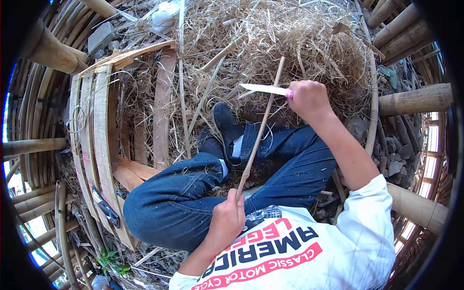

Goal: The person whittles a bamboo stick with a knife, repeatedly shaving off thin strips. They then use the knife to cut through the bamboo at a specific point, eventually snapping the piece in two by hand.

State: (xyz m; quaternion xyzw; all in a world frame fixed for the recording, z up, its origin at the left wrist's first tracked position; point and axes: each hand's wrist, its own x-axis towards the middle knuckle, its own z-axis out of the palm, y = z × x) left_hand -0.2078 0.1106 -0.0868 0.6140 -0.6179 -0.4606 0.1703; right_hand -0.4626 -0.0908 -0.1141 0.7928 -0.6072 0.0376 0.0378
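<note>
My right hand (309, 99) is closed around the pink handle of a knife (263, 89), its pale blade pointing left. The blade lies across the upper part of a thin bamboo stick (261, 130). Close to my lap, my left hand (228, 217) grips the lower end of that stick, which slants up and away from me. My crossed legs in blue jeans (179, 193) and dark shoes (224, 125) are under and beside the stick. Small pale shavings dot the jeans.
A heap of curly shavings (295, 43) covers the ground ahead. To the left lies a wooden slatted crate (101, 130) with a dark shiny object (105, 208) on its slats. Thick bamboo poles (415, 99) enclose both sides. Rubble stones (396, 154) are at the right.
</note>
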